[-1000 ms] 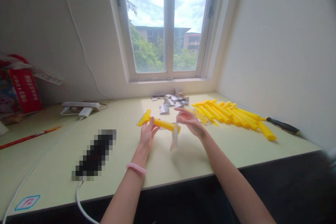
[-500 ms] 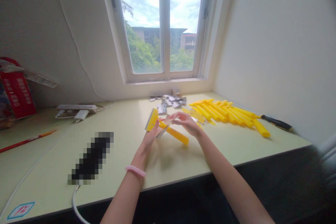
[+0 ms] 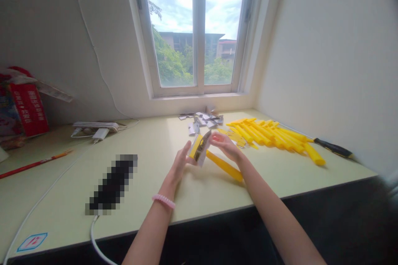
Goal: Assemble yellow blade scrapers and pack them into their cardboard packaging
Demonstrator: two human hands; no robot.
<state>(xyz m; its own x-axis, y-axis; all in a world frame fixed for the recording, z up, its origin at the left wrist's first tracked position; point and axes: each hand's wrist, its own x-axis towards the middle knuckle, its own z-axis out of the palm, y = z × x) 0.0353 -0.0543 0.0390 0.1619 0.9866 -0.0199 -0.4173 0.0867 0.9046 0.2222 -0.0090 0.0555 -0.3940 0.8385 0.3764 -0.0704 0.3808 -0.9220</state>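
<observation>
Between my hands, above the table, is a yellow scraper (image 3: 225, 166), its long handle slanting down to the right toward my right forearm. Its head lies partly behind a folded card sleeve (image 3: 202, 143) with dark and yellow print. My left hand (image 3: 180, 163) grips the scraper's head end, thumb up; a pink coil band is on that wrist. My right hand (image 3: 226, 145) pinches the sleeve's right edge with its fingertips. How far the sleeve goes around the blade, I cannot tell.
Silvery folded pieces (image 3: 207, 120) lie near the window. Several yellow scrapers (image 3: 270, 134) are piled right, beside a black-handled tool (image 3: 332, 147). Left are a power strip (image 3: 96, 126), a red pencil-like stick (image 3: 34, 164), a pixelated dark object (image 3: 112, 184) with a white cable, and a red package (image 3: 29, 107).
The sleeve has turned its printed side toward me and now covers part of the scraper's head. The scraper has rotated, its handle end moving right and down. The view has shifted slightly.
</observation>
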